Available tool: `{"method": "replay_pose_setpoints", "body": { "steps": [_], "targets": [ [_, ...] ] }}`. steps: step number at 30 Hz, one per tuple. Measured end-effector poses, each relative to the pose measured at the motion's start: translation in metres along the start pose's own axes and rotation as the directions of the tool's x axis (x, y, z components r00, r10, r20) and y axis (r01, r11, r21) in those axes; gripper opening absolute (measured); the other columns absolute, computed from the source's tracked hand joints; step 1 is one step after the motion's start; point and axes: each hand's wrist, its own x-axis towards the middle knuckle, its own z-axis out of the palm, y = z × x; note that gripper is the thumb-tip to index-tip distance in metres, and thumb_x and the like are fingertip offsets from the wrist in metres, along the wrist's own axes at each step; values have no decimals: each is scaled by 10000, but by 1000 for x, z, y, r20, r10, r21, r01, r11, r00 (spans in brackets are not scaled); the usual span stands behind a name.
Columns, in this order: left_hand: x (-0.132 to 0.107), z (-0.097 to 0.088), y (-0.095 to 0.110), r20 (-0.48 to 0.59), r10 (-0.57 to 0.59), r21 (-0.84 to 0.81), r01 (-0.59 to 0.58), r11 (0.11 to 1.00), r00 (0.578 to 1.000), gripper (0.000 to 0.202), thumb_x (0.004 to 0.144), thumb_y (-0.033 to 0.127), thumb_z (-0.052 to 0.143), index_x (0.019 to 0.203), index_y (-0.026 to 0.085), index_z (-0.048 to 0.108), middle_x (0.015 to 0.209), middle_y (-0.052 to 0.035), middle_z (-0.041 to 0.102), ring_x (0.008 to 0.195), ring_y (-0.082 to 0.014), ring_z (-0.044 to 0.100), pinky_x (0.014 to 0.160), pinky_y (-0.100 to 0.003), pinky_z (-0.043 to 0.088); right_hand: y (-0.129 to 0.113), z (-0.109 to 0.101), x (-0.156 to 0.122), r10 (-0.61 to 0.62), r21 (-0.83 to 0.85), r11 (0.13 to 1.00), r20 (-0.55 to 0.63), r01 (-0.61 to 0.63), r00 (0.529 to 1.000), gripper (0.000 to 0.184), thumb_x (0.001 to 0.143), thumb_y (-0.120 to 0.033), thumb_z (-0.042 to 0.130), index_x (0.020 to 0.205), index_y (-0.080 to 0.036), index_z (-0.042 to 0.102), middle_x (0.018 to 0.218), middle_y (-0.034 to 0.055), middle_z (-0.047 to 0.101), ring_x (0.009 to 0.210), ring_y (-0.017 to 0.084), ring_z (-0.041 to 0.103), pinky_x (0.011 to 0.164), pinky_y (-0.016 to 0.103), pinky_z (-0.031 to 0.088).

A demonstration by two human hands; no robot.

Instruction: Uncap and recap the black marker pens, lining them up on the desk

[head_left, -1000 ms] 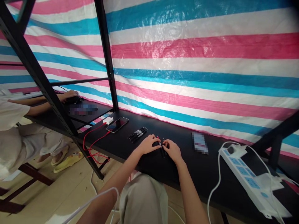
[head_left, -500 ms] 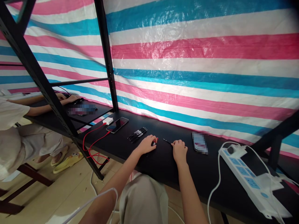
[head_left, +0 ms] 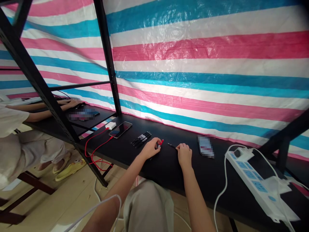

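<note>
My left hand (head_left: 151,149) rests on the black table (head_left: 164,167), fingers curled around a pen with a red end (head_left: 160,143). My right hand (head_left: 184,154) lies a short way to the right, fingers pinched on the end of a thin black pen part (head_left: 172,146) that points toward the left hand. A row of several black pens (head_left: 141,139) lies just beyond my left hand.
A phone (head_left: 121,129) on a red cable (head_left: 96,146) lies at the left, with a white charger (head_left: 111,125). Another phone (head_left: 205,146) lies right of my right hand. A white power strip (head_left: 256,183) sits at the right. A person sits at the neighbouring table, hands (head_left: 72,103) on it.
My hands pulled apart from the middle, the right one moving right with the thin black part, the left keeping the red-ended pen. Over the last half second both barely moved.
</note>
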Motion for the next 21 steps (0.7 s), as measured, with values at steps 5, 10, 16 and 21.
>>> {"method": "replay_pose_setpoints", "body": {
  "steps": [5,10,16,21],
  "targets": [
    [0,0,-3,-73,1,-16,-2,1000,997,243,745,189,485,986,216,482,868,17,549,638,-83,503,665,-228,409,1,2,6,81,370,927,-22,-67,997,199,816,-219,375,872,-176,562,733,45,591,704,175,534,656,286,354],
    [3,3,-8,-129,44,-10,-46,999,991,250,775,177,464,1023,210,478,891,2,550,721,-101,505,710,-239,411,3,4,11,171,635,766,-50,-101,984,295,783,-271,372,924,-151,601,801,74,629,720,177,581,710,302,416],
    [4,5,-7,-85,84,46,-81,996,993,291,818,243,460,1109,221,474,858,-4,568,781,-129,510,786,-283,397,-1,2,13,352,937,268,122,-225,928,237,703,-394,563,810,-189,512,815,64,675,834,202,628,792,347,448],
    [2,2,-4,-27,110,126,-106,986,994,284,845,302,440,1110,232,517,934,-32,588,885,-160,507,827,-303,373,1,-2,15,330,966,-154,249,-208,911,354,626,-402,674,785,-210,423,880,66,674,914,213,613,836,397,455]
  ]
}}
